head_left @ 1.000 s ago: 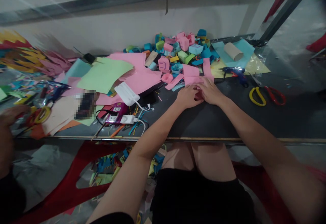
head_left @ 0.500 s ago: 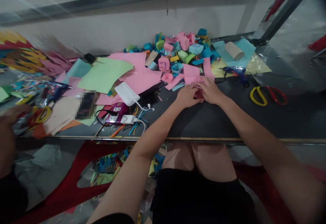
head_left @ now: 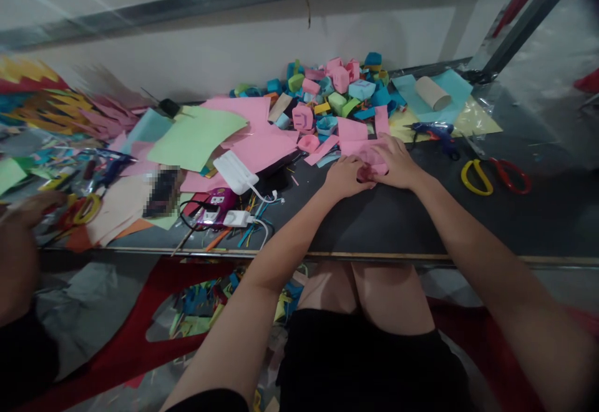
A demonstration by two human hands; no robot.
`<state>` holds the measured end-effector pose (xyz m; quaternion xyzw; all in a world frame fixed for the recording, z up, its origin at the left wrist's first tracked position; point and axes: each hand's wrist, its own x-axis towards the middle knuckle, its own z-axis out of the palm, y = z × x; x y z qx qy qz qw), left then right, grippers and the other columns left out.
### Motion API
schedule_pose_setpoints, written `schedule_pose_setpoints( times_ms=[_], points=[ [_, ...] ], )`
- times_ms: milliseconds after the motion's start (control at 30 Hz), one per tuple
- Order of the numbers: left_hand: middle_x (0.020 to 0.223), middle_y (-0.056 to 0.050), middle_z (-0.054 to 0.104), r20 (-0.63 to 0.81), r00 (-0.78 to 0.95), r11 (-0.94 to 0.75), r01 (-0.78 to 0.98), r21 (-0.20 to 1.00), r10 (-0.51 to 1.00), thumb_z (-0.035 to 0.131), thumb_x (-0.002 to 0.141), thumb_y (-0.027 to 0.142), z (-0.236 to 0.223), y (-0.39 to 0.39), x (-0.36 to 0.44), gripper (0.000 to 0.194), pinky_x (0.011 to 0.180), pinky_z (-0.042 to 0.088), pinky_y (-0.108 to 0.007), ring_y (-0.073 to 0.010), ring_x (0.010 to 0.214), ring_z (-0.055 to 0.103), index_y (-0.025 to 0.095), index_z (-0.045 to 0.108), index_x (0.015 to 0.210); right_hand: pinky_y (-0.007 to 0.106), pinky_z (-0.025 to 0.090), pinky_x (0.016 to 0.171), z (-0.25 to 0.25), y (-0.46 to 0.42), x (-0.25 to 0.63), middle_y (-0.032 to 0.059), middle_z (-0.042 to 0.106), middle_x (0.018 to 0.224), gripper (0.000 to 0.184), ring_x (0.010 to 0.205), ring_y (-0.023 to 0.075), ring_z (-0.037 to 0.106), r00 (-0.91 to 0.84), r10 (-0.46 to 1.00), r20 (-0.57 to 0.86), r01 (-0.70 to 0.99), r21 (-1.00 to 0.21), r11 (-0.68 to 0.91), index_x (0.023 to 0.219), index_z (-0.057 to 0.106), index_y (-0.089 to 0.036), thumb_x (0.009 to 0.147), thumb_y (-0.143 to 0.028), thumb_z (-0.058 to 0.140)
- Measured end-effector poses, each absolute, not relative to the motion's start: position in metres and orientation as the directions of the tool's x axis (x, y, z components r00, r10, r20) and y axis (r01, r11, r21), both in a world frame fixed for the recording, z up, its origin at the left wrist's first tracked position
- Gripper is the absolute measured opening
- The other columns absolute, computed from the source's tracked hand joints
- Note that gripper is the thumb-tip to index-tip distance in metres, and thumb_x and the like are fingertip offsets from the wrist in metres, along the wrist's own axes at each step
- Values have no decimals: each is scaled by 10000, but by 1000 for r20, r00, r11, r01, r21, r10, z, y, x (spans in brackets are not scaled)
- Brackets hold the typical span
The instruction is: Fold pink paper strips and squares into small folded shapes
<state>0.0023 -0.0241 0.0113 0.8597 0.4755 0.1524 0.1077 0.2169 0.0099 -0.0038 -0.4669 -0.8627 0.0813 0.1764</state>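
A sheet of pink paper (head_left: pixel 360 148) lies on the dark table in front of me, with both my hands at its near edge. My left hand (head_left: pixel 347 178) curls its fingers round the paper's near part, where a reddish, shaded fold shows by the fingertips. On the right side of the paper rests my right hand (head_left: pixel 399 163), its fingers stretched forward and apart. Just beyond are a pink paper strip (head_left: pixel 322 150), an upright pink piece (head_left: pixel 382 120) and a small pink paper ring (head_left: pixel 308 143). My fingers hide part of the fold.
A heap of folded paper pieces (head_left: pixel 337 81) stands against the wall. To the right lie scissors (head_left: pixel 477 178), a glue gun (head_left: pixel 437 132) and a cardboard tube (head_left: pixel 433 93). Leftward are a white power bank (head_left: pixel 235 171), a purple power strip (head_left: pixel 218 206) and another person's hand (head_left: pixel 40 209).
My right hand has shifted slightly right, and its fingers have moved up and apart over the pink paper. My left hand stays nearly in place. The other person's hand has moved slightly right.
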Motion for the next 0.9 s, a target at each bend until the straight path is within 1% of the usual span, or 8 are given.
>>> schedule_pose_setpoints(
  times_ms=[67, 200, 300, 400, 467, 567, 767, 900],
  points=[
    [1309, -117, 680, 165, 500, -526, 792, 311, 850, 761, 855, 525, 11, -25, 3, 515, 1098, 477, -439, -311, 1254, 609, 174, 699, 1226, 671, 222, 1274, -6, 12, 220, 152, 183, 1729, 904, 1589, 462, 159, -512, 836, 199, 778, -305, 549, 1575, 416, -231, 808, -583, 738],
    [1307, -125, 677, 184, 494, -527, 798, 293, 850, 729, 870, 549, 9, -27, 3, 507, 1083, 487, -441, -313, 1239, 613, 168, 700, 1202, 685, 158, 1277, -14, 18, 225, 182, 52, 1759, 1113, 1609, 475, 48, -482, 867, 127, 807, -322, 495, 1661, 203, -196, 792, -650, 730],
    [1295, -114, 681, 200, 497, -536, 786, 309, 844, 739, 861, 540, 6, -25, 2, 485, 1075, 494, -447, -309, 1225, 619, 190, 702, 1196, 701, 99, 1275, -15, 21, 229, 165, -38, 1768, 1219, 1610, 480, -36, -462, 874, 151, 815, -316, 485, 1681, 99, -218, 765, -703, 741],
    [1285, -112, 682, 202, 491, -531, 779, 333, 847, 737, 857, 544, 4, -24, 2, 509, 1075, 497, -456, -308, 1229, 614, 196, 695, 1227, 711, 64, 1272, -14, 23, 233, 142, -71, 1770, 1233, 1609, 481, -61, -461, 864, 203, 817, -282, 502, 1686, 73, -253, 764, -706, 754],
    [1286, -117, 678, 194, 490, -527, 779, 340, 850, 728, 860, 547, 3, -23, 2, 535, 1078, 497, -452, -308, 1240, 607, 187, 688, 1255, 730, 49, 1263, -13, 26, 237, 153, -71, 1767, 1252, 1606, 492, -59, -453, 866, 213, 826, -266, 497, 1686, 52, -256, 759, -695, 772],
    [1296, -114, 673, 187, 507, -540, 772, 337, 842, 725, 868, 523, 5, -24, 2, 519, 1098, 484, -443, -305, 1247, 604, 189, 692, 1263, 746, 28, 1253, -13, 32, 243, 171, -75, 1763, 1301, 1601, 505, -64, -421, 882, 211, 848, -254, 465, 1686, 25, -260, 735, -677, 809],
    [1313, -114, 666, 199, 512, -549, 764, 338, 835, 728, 868, 495, 7, -25, 1, 497, 1113, 478, -455, -304, 1252, 602, 199, 683, 1264, 756, 10, 1246, -14, 35, 251, 163, -116, 1762, 1362, 1589, 530, -90, -374, 906, 198, 880, -233, 415, 1687, 17, -263, 689, -690, 840],
    [1302, -108, 671, 195, 526, -561, 763, 323, 828, 715, 878, 494, 7, -24, 0, 473, 1112, 474, -449, -301, 1257, 597, 206, 683, 1252, 769, 5, 1240, -13, 34, 256, 161, -98, 1765, 1336, 1587, 539, -78, -364, 903, 229, 877, -242, 415, 1688, 51, -266, 694, -675, 845]
  ],
)
